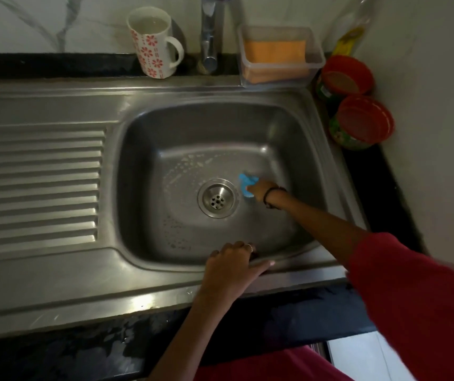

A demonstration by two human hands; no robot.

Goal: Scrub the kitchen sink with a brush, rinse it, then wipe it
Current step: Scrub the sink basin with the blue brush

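Note:
The steel sink (143, 160) fills the middle of the head view, with a round drain (217, 198) in its floor and water drops to the left of it. My right hand (261, 189) reaches down into the basin and grips a small blue cloth (245, 185) against the floor, just right of the drain. My left hand (232, 261) rests on the sink's front rim, fingers curled over the edge into the basin. No brush is in view.
A ribbed draining board (36, 185) lies to the left. Behind the basin stand a flowered mug (151, 44), the tap (210, 34) and a clear box with an orange sponge (275, 55). Two red-lidded tubs (363, 121) sit at the right by the wall.

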